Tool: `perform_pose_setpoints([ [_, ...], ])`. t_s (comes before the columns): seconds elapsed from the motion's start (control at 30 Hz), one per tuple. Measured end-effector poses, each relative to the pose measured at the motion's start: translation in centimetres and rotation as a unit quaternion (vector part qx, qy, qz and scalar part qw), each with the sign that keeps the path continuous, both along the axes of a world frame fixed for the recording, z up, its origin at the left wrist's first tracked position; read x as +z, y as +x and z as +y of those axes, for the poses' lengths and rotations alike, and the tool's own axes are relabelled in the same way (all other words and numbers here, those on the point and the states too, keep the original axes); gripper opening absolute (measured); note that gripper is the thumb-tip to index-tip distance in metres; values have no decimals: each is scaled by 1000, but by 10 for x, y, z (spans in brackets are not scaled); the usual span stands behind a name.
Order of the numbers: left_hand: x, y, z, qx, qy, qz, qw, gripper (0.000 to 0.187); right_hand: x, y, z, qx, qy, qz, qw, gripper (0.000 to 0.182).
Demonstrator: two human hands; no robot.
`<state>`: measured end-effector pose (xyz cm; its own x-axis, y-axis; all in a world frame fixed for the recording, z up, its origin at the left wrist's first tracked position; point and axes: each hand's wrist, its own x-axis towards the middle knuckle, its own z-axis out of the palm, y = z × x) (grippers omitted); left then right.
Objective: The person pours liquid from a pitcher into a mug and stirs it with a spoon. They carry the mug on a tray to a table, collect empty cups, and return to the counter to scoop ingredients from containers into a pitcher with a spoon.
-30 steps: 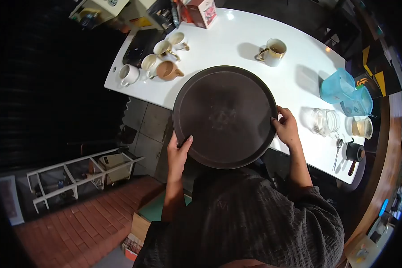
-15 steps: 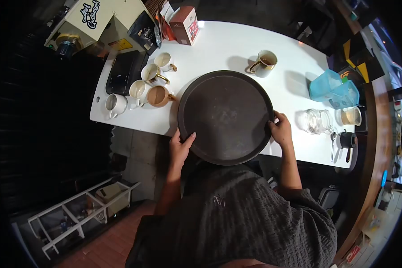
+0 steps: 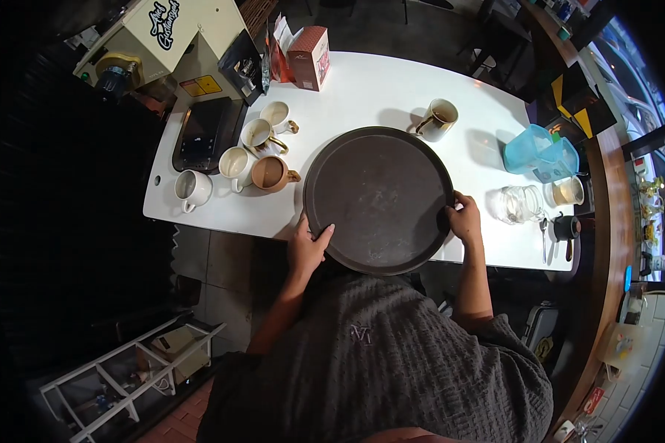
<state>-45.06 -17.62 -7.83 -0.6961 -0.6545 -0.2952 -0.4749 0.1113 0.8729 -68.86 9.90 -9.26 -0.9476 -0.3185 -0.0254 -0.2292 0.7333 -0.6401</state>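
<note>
A round dark brown serving tray is held level in front of my body, over the near edge of the white table. My left hand grips its lower left rim, thumb on top and fingers underneath. On the right rim, my right hand is closed the same way. Nothing lies on the tray. Left of it stand a brown mug and several white mugs, among them a gold-handled mug. Beyond the tray's upper right is a single mug.
At the back left are a cream-coloured machine, a black scale and a brown box. To the right stand blue containers, a glass jar, a spoon and a black-handled tool.
The tray and both hands stay together, with the tray tilted slightly differently. My left hand has shifted a little right along the rim. The view has shifted slightly.
</note>
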Motion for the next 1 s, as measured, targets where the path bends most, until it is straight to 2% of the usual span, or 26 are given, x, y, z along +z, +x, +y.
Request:
perform_pose_setpoints([
  [0.03, 2, -1, 1, 0, -18, -21, 1000, 61, 3, 0, -4, 1, -1, 0, 1000, 44],
  [0.1, 8, -3, 6, 14, -35, -33, 999, 62, 10, -3, -16, -46, 38, 71, 996, 42],
  [0.17, -3, -1, 8, 29, -50, -48, 997, 64, 14, -15, -36, -19, -36, 125, 991, 44],
  [0.2, -25, 1, 3, 20, -112, -35, 993, 66, 21, -22, -52, -5, -80, 133, 988, 46],
  [0.27, -37, 4, 1, 12, -177, -25, 984, 68, 4, -45, -81, 6, -176, 85, 981, 46],
  [0.37, -24, 8, 10, 19, -179, -30, 983, 72, 1, -59, -121, -18, -191, 16, 981, 46],
  [0.43, -10, 14, 19, 15, -191, -44, 981, 70, -8, -71, -139, -33, -183, 127, 974, 49],
  [0.47, -15, 18, 24, 19, -192, -47, 980, 70, -15, -80, -145, -30, -185, 124, 974, 49],
  [0.53, -29, 29, 35, 82, -83, 122, 986, 67, -20, -86, -156, -61, -290, -28, 955, 51],
  [0.57, -32, 35, 39, 89, -84, 119, 985, 67, -17, -87, -159, -60, -324, -56, 942, 43],
  [0.6, -35, 41, 44, 119, -62, 114, 984, 64, -15, -87, -161, -53, -323, -61, 943, 43],
  [0.67, -41, 50, 52, 158, -41, 107, 981, 61, -15, -91, -166, -61, -423, -104, 898, 32],
  [0.7, -46, 56, 54, 174, -23, 110, 978, 59, -15, -92, -167, -61, -438, -122, 889, 29],
  [0.83, -47, 74, 66, 219, 15, 121, 968, 49, -22, -92, -165, -64, -457, -76, 884, 28],
  [1.0, -37, 88, 75, 245, 41, 146, 958, 42, -22, -93, -148, -54, -447, -81, 889, 28],
])
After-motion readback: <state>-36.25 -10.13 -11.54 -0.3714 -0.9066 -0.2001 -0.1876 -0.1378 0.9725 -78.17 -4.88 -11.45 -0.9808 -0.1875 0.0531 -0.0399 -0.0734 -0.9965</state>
